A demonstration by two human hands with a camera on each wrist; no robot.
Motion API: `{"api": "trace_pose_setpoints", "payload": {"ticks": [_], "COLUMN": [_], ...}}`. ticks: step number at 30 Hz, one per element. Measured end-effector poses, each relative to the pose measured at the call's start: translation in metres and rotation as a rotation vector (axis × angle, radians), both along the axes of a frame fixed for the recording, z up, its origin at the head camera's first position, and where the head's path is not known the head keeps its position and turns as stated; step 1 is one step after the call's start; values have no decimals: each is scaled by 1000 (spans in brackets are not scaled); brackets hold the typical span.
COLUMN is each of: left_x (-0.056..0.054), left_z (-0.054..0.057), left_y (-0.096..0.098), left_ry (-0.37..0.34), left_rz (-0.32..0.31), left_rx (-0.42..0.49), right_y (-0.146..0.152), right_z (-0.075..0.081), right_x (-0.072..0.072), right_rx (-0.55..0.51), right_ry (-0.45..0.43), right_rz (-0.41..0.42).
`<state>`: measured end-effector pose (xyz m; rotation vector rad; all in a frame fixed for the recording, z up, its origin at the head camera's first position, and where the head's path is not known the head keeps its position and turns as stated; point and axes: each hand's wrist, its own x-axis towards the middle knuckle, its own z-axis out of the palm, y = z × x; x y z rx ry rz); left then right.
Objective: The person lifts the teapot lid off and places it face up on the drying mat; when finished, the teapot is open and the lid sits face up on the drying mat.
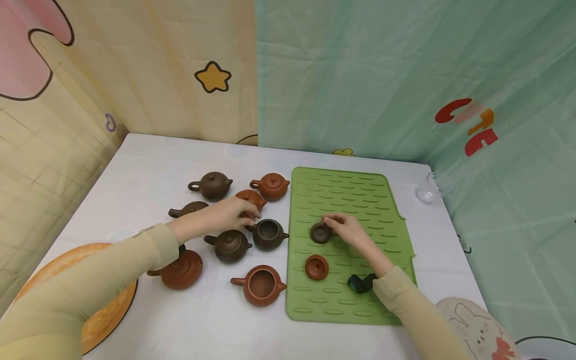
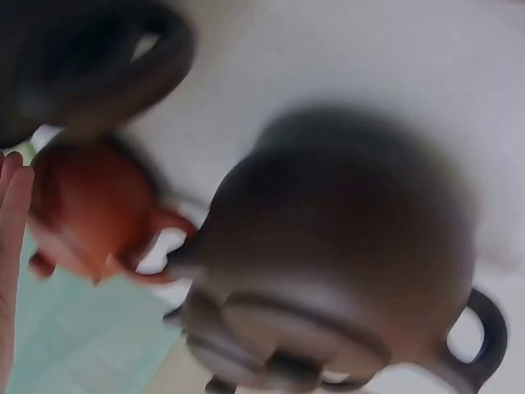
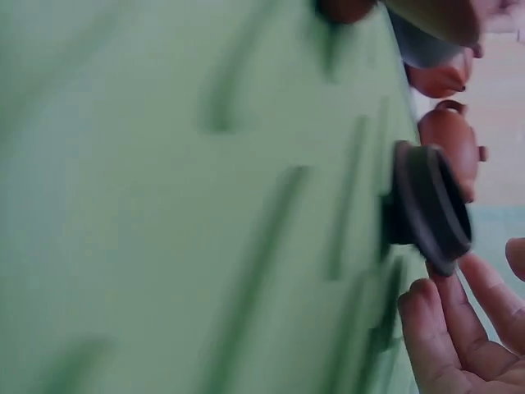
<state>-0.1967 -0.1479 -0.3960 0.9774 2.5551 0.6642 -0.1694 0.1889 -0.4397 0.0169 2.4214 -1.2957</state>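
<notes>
My left hand (image 1: pixel 238 214) is at a dark brown lidless teapot (image 1: pixel 268 235), its fingers close to that pot's handle. In the left wrist view its extended fingers (image 2: pixel 11 222) show at the left edge, near a blurred dark handle; whether they touch is unclear. My right hand (image 1: pixel 348 229) touches the rim of a dark lid (image 1: pixel 321 233), which lies inner side up on the green mat (image 1: pixel 346 195). In the right wrist view the fingertips (image 3: pixel 422 300) meet the lid's edge, the thumb apart. A reddish lid (image 1: pixel 317 267) lies nearer me. An orange-red lidless teapot (image 1: pixel 262 286) stands left of the mat.
Several lidded teapots, such as a dark one (image 1: pixel 230 246), a reddish one (image 1: pixel 181 270) and an orange one (image 1: pixel 272 186), stand left of the mat. A black object (image 1: pixel 361 283) is by my right wrist, a clear item (image 1: pixel 427 192) at far right, a round orange mat (image 1: pixel 96 330) at left.
</notes>
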Motion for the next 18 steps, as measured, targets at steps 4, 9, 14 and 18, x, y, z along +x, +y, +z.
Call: {"api": "trace_pose_setpoints", "payload": {"ticks": [4, 9, 14, 18], "left_x": [-8, -22, -43, -60], "left_z": [15, 34, 37, 30], "left_y": [-1, 0, 6, 12], "left_ry": [77, 98, 57, 18], "left_rz": [14, 84, 200, 277], "left_rx": [14, 52, 75, 50], "right_y": [-5, -20, -44, -68], "right_z": [14, 30, 43, 50], "right_x": [-8, -29, -57, -76], "right_rx": [-39, -40, -90, -133], "right_ry": [45, 110, 110, 130], "right_rz": [26, 63, 65, 68]}}
